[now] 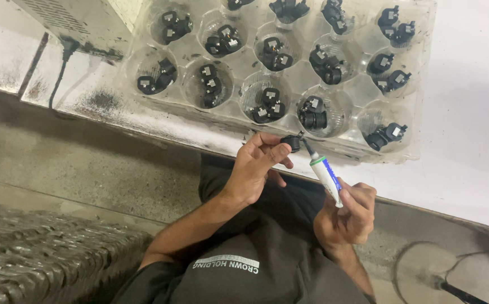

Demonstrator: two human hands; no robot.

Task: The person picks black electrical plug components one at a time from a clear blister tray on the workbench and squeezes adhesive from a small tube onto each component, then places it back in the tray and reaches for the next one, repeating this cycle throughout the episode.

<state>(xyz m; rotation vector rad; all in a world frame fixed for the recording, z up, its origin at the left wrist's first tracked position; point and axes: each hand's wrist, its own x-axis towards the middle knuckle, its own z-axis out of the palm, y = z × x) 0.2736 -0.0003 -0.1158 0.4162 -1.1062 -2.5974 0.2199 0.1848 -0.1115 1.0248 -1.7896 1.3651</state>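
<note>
**Black part meets the tube nozzle at the tray's edge**

Black part (293, 142) sits pinched in our left hand (256, 166), fingers closed around it, just in front of the clear plastic tray (424, 84). Our right hand (348, 217) grips a white tube (324, 173), fingers wrapped tight, its dark nozzle touching the part. So we judge this one piece is mid-treatment right now. As for the rest, the tray's cups hold many similar black parts (267, 104), mostly in pairs; whether those are already treated or waiting, we cannot tell from here. The tray rests on a white worktop (469, 146).
</note>
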